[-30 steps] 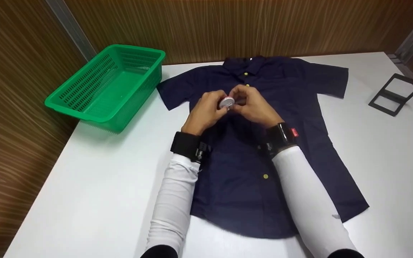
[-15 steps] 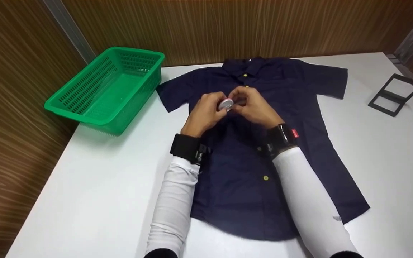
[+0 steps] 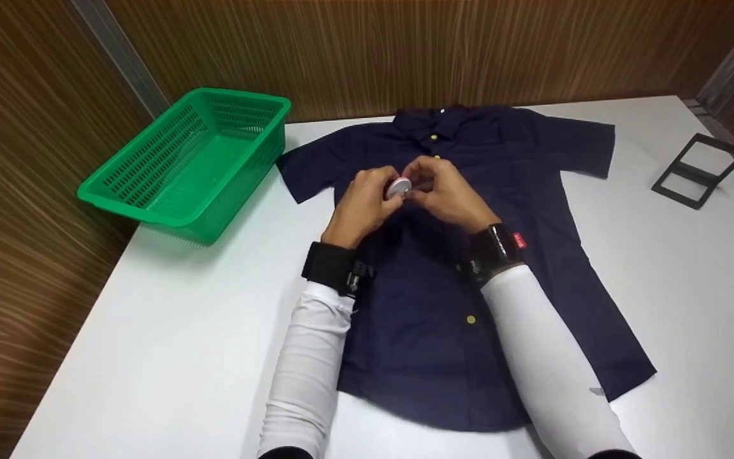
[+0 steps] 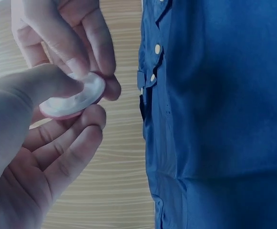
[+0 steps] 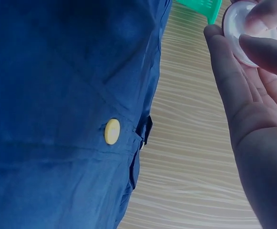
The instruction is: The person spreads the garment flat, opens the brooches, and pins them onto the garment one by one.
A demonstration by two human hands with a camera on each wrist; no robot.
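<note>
Over the upper chest of a navy short-sleeved shirt [image 3: 418,370], both hands hold a small round badge [image 3: 399,187] with a whitish back and a pinkish-red rim. My left hand [image 3: 362,203] pinches it, thumb on the pale back [image 4: 91,91] and fingers underneath, as the left wrist view shows. My right hand [image 3: 451,194] pinches its right edge between thumb and fingers. In the right wrist view the pale disc [image 5: 233,29] is partly covered by the thumbs. The shirt lies face up and has yellow buttons [image 3: 471,319]. Any pin on the badge is too small to make out.
A green perforated plastic basket [image 3: 214,220] stands at the back left of the white table [image 3: 169,357]. To the right is a black folding frame [image 3: 698,171], standing open. A wood-patterned partition [image 3: 341,57] rises behind the table.
The head view has shifted slightly, so the scene sits a little lower. Both hands keep their grip on the badge, which looks slightly more tilted now.
</note>
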